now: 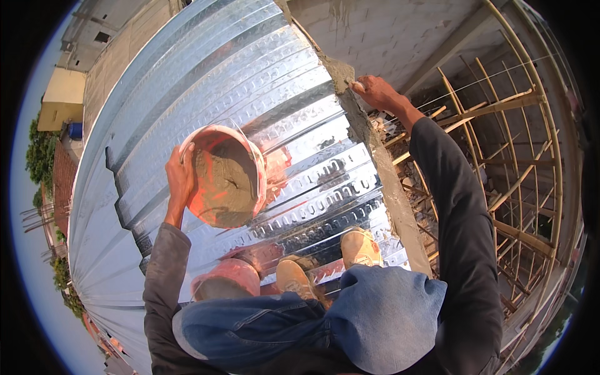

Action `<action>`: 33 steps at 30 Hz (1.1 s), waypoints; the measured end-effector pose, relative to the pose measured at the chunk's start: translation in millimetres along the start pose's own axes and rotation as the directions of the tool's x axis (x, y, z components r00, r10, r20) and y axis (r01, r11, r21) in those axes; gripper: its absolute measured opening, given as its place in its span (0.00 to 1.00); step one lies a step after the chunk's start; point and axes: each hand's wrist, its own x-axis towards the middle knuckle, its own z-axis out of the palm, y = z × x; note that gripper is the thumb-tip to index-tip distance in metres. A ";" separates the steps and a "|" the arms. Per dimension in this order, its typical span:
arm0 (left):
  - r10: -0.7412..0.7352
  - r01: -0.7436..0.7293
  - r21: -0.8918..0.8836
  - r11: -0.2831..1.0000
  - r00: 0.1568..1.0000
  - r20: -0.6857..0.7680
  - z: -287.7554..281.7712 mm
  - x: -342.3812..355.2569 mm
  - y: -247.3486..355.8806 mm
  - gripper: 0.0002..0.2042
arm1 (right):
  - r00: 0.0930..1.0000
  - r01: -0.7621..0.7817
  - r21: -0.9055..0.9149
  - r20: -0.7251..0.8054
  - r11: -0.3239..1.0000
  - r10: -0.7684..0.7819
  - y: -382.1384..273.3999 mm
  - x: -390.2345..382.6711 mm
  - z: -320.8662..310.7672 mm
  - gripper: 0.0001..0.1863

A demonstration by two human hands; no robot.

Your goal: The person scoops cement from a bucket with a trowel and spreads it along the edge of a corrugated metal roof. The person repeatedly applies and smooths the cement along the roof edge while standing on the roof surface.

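Observation:
My left hand (179, 175) grips the left rim of a red bucket (228, 206) half full of wet grey mortar (225, 178), held over the shiny corrugated metal roofing (287, 87). My right hand (375, 94) is closed around something small and pale that I cannot make out, right at the grey mortar band (390, 187) along the roof's right edge. A second red bucket (222, 284) with grey contents stands beside my feet, partly hidden by my left leg.
My tan boots (361, 250) rest on the roofing by that edge. Beyond it are a drop, bamboo scaffolding (519, 187), rubble and a block wall (369, 31). A thin string crosses the scaffolding. Rooftops, trees and a blue tank (75, 131) lie off to the left.

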 end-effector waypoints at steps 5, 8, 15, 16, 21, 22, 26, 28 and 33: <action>-0.037 0.037 0.007 0.999 0.999 0.023 10.6 3.7 7.8 0.21 | 0.987 -0.125 0.124 -0.088 0.984 0.137 7.2 -34.9 1.8 0.31; -0.041 0.041 0.021 0.999 0.999 0.017 6.2 3.6 3.3 0.22 | 0.964 -0.217 0.102 -0.133 0.971 0.229 -6.1 -64.3 -2.1 0.30; -0.008 0.008 -0.036 0.999 1.000 0.007 6.3 1.5 5.2 0.23 | 0.936 -0.310 0.008 -0.172 0.951 0.307 -58.9 -166.2 23.9 0.25; 0.004 -0.004 -0.041 0.999 1.000 0.004 7.5 2.2 4.0 0.23 | 0.918 -0.391 -0.049 -0.098 0.919 0.385 -63.7 -169.7 30.9 0.24; -0.045 0.044 0.022 0.999 0.997 0.067 5.0 5.4 2.4 0.22 | 0.888 -0.386 -0.026 -0.279 0.922 0.365 -61.8 -182.8 25.2 0.26; -0.026 0.026 0.008 1.000 0.999 0.035 4.1 4.6 1.7 0.22 | 0.901 -0.377 0.001 -0.234 0.926 0.366 -63.1 -179.8 17.6 0.26; 0.007 -0.007 -0.054 0.999 1.000 -0.002 8.9 3.5 2.6 0.22 | 0.923 -0.365 0.293 -0.007 0.883 0.384 -36.1 -165.8 -2.7 0.29; -0.003 0.004 -0.046 0.999 1.000 0.027 9.1 4.7 1.5 0.22 | 0.898 -0.440 0.454 0.208 0.775 0.388 -22.1 -167.7 -2.5 0.32; 0.003 -0.002 -0.008 1.000 1.000 0.028 4.7 5.0 -5.8 0.23 | 0.867 -0.457 0.239 0.336 0.856 0.369 -5.6 -191.3 -13.9 0.35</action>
